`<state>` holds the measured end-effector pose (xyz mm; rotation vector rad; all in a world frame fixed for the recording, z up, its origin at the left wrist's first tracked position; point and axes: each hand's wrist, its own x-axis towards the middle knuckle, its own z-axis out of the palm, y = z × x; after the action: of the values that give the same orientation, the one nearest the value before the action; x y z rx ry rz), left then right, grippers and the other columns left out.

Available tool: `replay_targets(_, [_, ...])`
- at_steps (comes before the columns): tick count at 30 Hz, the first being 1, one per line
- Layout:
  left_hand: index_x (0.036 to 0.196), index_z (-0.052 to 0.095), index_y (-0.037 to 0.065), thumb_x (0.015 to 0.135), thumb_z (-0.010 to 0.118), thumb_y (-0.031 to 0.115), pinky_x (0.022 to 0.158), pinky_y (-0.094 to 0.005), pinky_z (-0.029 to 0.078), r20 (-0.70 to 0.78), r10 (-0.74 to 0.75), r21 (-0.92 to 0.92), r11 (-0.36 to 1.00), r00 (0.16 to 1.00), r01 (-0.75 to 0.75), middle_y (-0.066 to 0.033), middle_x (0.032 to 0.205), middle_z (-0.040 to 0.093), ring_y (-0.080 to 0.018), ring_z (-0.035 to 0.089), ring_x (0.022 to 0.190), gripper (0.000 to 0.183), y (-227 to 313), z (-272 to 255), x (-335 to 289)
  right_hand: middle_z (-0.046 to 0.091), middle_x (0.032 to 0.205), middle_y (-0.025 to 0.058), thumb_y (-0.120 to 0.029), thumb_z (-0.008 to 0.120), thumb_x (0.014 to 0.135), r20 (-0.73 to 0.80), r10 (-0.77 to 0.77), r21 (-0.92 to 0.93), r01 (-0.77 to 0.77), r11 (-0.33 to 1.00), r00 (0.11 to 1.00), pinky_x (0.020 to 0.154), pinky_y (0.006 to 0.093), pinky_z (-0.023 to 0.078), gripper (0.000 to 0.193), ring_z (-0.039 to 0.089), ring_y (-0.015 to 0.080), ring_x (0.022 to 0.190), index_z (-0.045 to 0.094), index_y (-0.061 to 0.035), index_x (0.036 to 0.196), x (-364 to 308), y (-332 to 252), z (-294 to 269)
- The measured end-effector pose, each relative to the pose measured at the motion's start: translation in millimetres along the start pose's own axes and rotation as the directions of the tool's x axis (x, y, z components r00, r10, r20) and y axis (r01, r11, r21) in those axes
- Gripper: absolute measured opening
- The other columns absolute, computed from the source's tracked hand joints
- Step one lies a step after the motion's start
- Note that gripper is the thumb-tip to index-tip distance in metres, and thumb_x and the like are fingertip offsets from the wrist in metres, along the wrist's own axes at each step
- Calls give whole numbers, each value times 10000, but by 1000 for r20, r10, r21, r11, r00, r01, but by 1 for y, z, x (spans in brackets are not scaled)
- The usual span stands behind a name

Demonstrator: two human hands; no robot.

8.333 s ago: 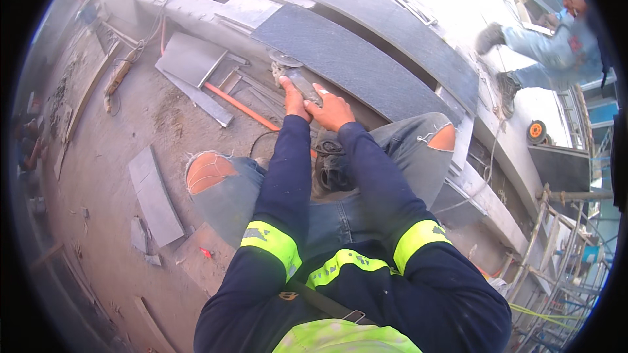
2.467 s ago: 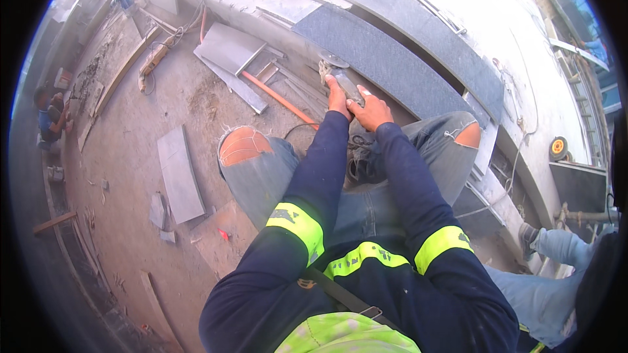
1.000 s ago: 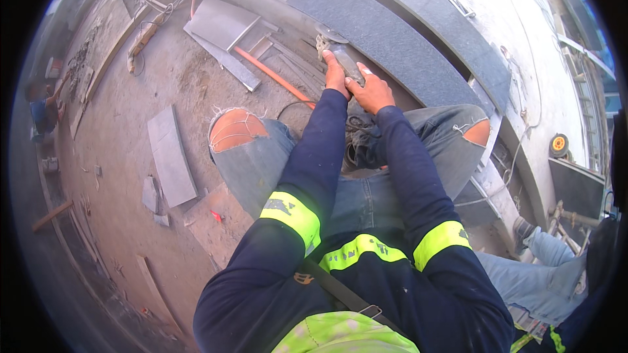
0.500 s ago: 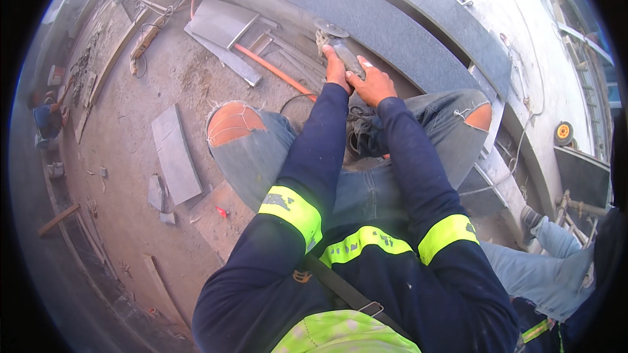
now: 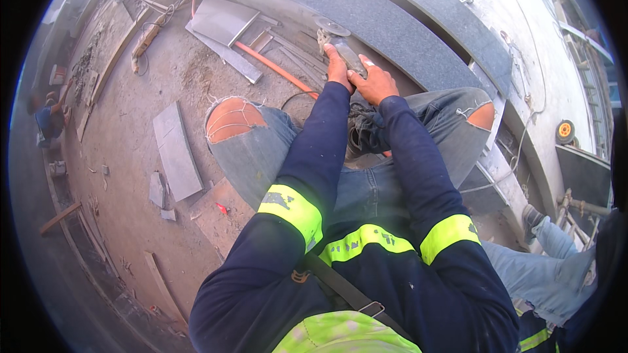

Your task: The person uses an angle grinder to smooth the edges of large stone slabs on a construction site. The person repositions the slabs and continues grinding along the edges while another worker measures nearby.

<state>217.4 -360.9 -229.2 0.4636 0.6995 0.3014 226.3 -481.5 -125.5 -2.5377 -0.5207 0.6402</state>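
Observation:
Both my hands are wrapped round a dusty angle grinder, out beyond my knees. My left hand grips it near the head, and my right hand closes on the body just behind. At its far end the pale round disc lies at the near edge of a long dark grey stone slab; whether it touches the stone I cannot tell. The fingers' undersides are hidden by the hands. A dark cord curves on the ground beside my left forearm.
A second grey slab lies beyond the first. To the left are an orange pipe, stacked offcuts and a loose grey tile. Another person's legs are close at right; a further person is far left.
The grinder and both hands stay at nearly the same spot by the slab's edge. The whole view has shifted very slightly.

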Motion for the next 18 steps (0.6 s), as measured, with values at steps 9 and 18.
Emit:
replay_targets(9, [1513,564,81,1056,363,851,1096,-484,561,-11,13,7,1000,1000,-13,-148,1432,671,-342,675,1264,918,-3,-6,5,657,1485,313,-580,668,1001,46,-20,32,19,999,999,1223,523,460,839,619,470,1409,443,-186,1708,-11,-7,-9])
replay_targets(18, [1500,572,69,1070,360,833,1089,-475,559,-17,8,6,1000,1000,-8,-146,1415,676,-337,676,1252,902,-4,-4,3,690,1464,268,-612,683,984,23,16,31,-17,999,1000,1194,473,484,823,649,446,1378,484,-239,1690,-10,-4,-7])
